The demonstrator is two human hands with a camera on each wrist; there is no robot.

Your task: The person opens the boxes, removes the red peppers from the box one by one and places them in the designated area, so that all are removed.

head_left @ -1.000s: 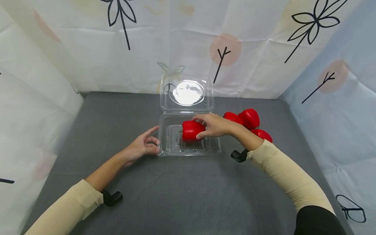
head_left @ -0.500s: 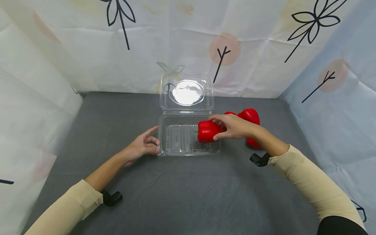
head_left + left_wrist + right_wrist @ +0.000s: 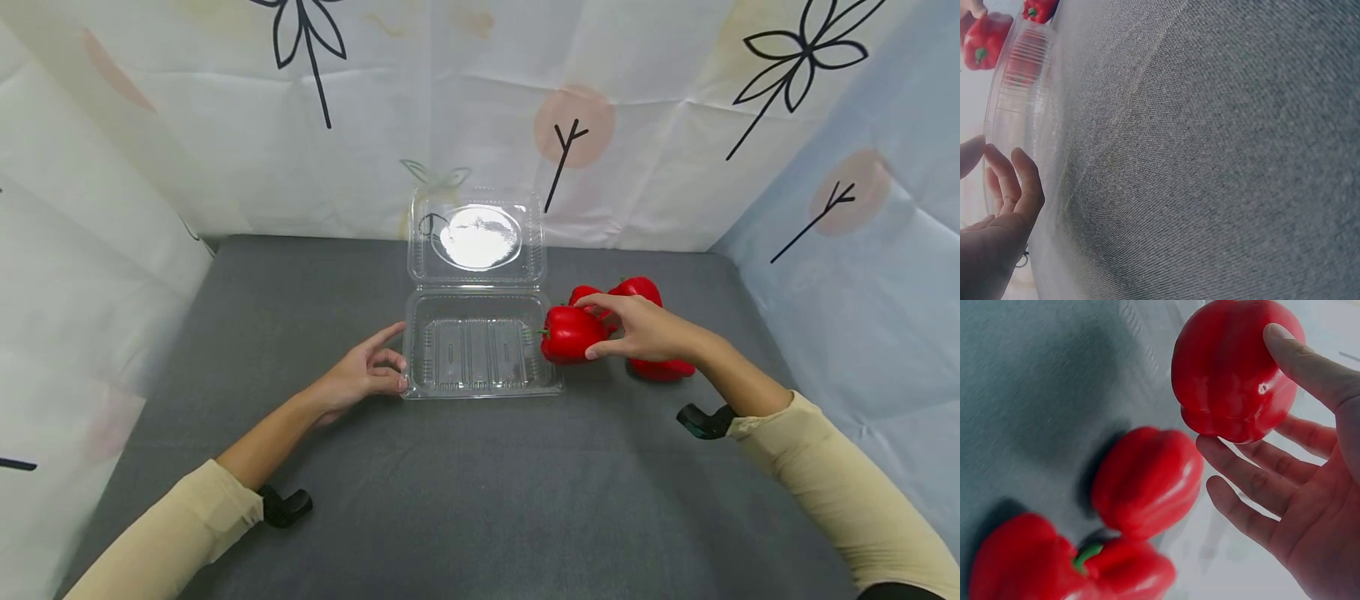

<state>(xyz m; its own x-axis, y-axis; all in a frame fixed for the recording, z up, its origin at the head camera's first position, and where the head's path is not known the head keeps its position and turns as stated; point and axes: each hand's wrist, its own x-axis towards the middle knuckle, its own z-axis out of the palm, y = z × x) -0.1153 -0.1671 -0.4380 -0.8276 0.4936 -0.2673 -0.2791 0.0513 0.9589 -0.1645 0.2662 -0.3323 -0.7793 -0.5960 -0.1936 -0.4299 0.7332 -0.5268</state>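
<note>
My right hand (image 3: 645, 329) holds a red bell pepper (image 3: 567, 335) between thumb and fingers, beside the right wall of a clear plastic clamshell container (image 3: 480, 387). The pepper's green stem points left, toward the container. In the right wrist view, the thumb presses the side of this bell pepper (image 3: 1229, 369), with fingertips behind and under it. My left hand (image 3: 363, 375) is at the container's left edge; in the left wrist view, thumb and fingers (image 3: 1029, 181) pinch its rim. The lid (image 3: 480, 275) stands raised at the back. No pepper lies in the base.
Several more red bell peppers lie on the grey table right of the container, such as one bell pepper (image 3: 662, 371) below my right forearm and another bell pepper (image 3: 636, 288) farther back. Patterned white cloth (image 3: 660, 167) hangs behind and at both sides.
My right hand has carried the bell pepper rightward, from above the container's base to just past its right wall. The left hand and the container have stayed put.
</note>
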